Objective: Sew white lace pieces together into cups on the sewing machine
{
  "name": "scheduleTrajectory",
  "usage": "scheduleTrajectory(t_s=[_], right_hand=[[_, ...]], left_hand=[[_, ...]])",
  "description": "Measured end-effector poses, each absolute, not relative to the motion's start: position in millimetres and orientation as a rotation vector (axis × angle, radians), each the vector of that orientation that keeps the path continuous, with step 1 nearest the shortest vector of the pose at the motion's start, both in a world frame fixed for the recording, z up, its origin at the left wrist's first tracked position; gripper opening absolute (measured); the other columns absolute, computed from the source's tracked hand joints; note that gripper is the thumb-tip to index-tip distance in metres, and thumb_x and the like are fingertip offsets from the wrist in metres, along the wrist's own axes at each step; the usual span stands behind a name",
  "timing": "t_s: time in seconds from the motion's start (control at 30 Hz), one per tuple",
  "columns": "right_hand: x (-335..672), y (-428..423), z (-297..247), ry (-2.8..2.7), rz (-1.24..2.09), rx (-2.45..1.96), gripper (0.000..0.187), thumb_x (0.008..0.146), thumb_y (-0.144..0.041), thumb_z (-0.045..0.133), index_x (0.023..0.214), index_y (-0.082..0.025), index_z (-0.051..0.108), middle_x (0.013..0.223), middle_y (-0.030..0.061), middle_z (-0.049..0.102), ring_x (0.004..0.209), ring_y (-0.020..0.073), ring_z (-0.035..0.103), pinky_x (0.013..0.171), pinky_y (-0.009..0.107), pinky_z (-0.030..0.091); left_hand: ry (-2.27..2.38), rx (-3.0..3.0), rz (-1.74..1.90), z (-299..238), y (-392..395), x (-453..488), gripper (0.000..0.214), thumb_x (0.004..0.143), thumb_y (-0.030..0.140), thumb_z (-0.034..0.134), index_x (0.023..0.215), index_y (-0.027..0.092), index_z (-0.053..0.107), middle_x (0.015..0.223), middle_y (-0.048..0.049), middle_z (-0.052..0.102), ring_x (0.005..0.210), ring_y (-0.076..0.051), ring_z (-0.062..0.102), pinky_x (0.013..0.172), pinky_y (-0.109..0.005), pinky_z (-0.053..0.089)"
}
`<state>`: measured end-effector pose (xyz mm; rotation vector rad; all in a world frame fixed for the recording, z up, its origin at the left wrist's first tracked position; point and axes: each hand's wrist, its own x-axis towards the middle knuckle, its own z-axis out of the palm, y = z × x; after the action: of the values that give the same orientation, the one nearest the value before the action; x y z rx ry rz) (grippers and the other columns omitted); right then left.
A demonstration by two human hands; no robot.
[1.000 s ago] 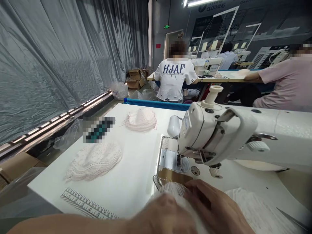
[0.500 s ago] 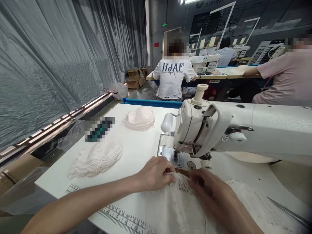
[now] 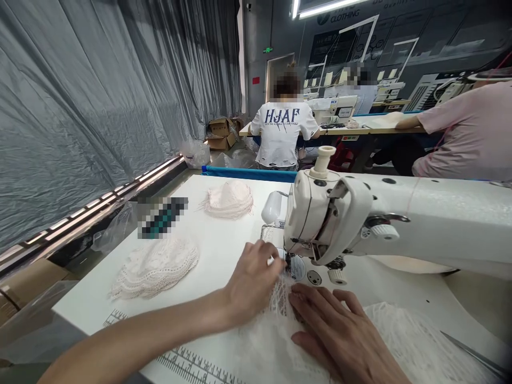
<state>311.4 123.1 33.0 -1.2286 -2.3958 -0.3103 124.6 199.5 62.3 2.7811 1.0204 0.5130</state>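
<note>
A white lace piece (image 3: 276, 330) lies on the sewing table in front of me, its front edge reaching the needle area of the white sewing machine (image 3: 360, 224). My left hand (image 3: 254, 280) pinches the lace edge just left of the presser foot (image 3: 288, 262). Flat on the lace, just before the needle plate (image 3: 298, 269), rests my right hand (image 3: 336, 330) with its fingers spread.
Two stacks of lace pieces lie on the white table (image 3: 224, 250): one at the left (image 3: 154, 266), one farther back (image 3: 229, 199). A printed ruler (image 3: 192, 362) runs along the near edge. Other people sit at machines behind. Grey plastic sheeting hangs on the left.
Both hands have pushed the lace forward, from the near table edge up to the presser foot. The left hand now reaches the needle area; the right lies flat.
</note>
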Motion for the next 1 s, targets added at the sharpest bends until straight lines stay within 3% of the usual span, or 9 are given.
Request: scheduleTrajectory(t_s=[0.2,0.3,0.43,0.57,0.7,0.8,0.83,0.9,1.0], right_hand=[[313.1,124.7,28.2,-2.393,-0.333,-1.241,0.026,0.093,-0.036,0.047,0.108,-0.019,0.058,0.102,0.0062,0.065,0.087,0.0167,0.061,0.078,0.031,0.038],[314.8,132.6,29.0,-2.33,-0.465,-1.276,0.032,0.097,-0.037,0.037,0.107,-0.017,0.059,0.1,0.0089,0.068,0.082,0.0188,0.064,0.077,0.036,0.039],[322.4,145.1,30.2,-2.355,-0.534,-1.352,0.043,0.098,-0.04,0.027,0.122,-0.014,0.051,0.107,0.0126,0.068,0.078,0.0214,0.066,0.075,0.04,0.042],[326.5,144.3,30.7,-2.419,-0.494,-1.33,0.054,0.094,-0.052,0.03,0.132,-0.016,0.042,0.114,0.0137,0.065,0.09,0.0247,0.064,0.079,0.042,0.043],[318.8,134.0,32.9,-2.452,-0.466,-1.168,0.057,0.087,-0.06,0.043,0.117,-0.014,0.055,0.112,0.0139,0.065,0.097,0.0269,0.061,0.081,0.042,0.039],[310.0,129.2,31.2,-2.339,-0.352,-1.152,0.029,0.096,-0.039,0.042,0.1,-0.018,0.062,0.1,0.0057,0.07,0.093,0.0202,0.063,0.08,0.036,0.035],[307.6,128.5,30.0,-2.28,-0.307,-1.161,0.029,0.099,-0.031,0.036,0.096,-0.019,0.062,0.096,0.0039,0.071,0.091,0.0184,0.063,0.079,0.035,0.034],[303.8,128.1,28.2,-2.178,-0.237,-1.186,0.038,0.101,-0.021,0.025,0.089,-0.019,0.062,0.092,0.0024,0.071,0.088,0.0164,0.063,0.078,0.034,0.032],[301.3,128.9,30.2,-2.187,-0.192,-1.202,0.032,0.099,-0.021,0.031,0.086,-0.02,0.061,0.089,0.0019,0.071,0.084,0.016,0.063,0.076,0.033,0.033]], left_hand=[[0.687,3.09,0.298,62.6,178.5,114.0,0.001,0.085,0.016,0.054,0.085,0.015,0.054,0.088,-0.0018,0.057,0.086,-0.016,0.054,0.081,-0.034,0.038],[0.754,3.123,0.228,64.4,194.9,121.0,0.01,0.084,0.01,0.05,0.075,0.015,0.052,0.081,-0.0005,0.055,0.078,-0.015,0.054,0.076,-0.033,0.037],[0.82,3.075,0.272,60.2,228.6,132.9,0.019,0.083,0.011,0.05,0.065,0.015,0.048,0.079,0.0002,0.056,0.073,-0.013,0.053,0.078,-0.033,0.037],[0.807,3.049,0.34,55.2,239.5,132.5,0.016,0.086,0.014,0.048,0.07,0.015,0.05,0.082,0.0,0.057,0.075,-0.013,0.052,0.085,-0.035,0.035],[0.689,3.058,0.433,55.9,220.3,118.2,0.015,0.085,0.007,0.041,0.087,0.015,0.054,0.098,-0.0041,0.058,0.089,-0.015,0.052,0.091,-0.037,0.032],[0.487,3.03,0.479,59.3,203.8,107.7,0.017,0.081,0.006,0.043,0.091,0.014,0.054,0.103,-0.0056,0.058,0.092,-0.016,0.052,0.091,-0.037,0.031],[0.456,3.007,0.471,60.6,200.0,105.6,0.015,0.08,0.008,0.044,0.089,0.014,0.055,0.1,-0.0053,0.058,0.09,-0.015,0.053,0.09,-0.037,0.032],[0.479,2.969,0.451,62.5,195.0,103.8,0.009,0.081,0.017,0.048,0.085,0.014,0.055,0.093,-0.0046,0.059,0.084,-0.016,0.054,0.087,-0.038,0.033],[0.512,2.982,0.489,60.2,193.4,105.2,0.025,0.084,0.038,0.051,0.086,0.013,0.056,0.088,-0.0052,0.059,0.082,-0.018,0.054,0.085,-0.04,0.035]])
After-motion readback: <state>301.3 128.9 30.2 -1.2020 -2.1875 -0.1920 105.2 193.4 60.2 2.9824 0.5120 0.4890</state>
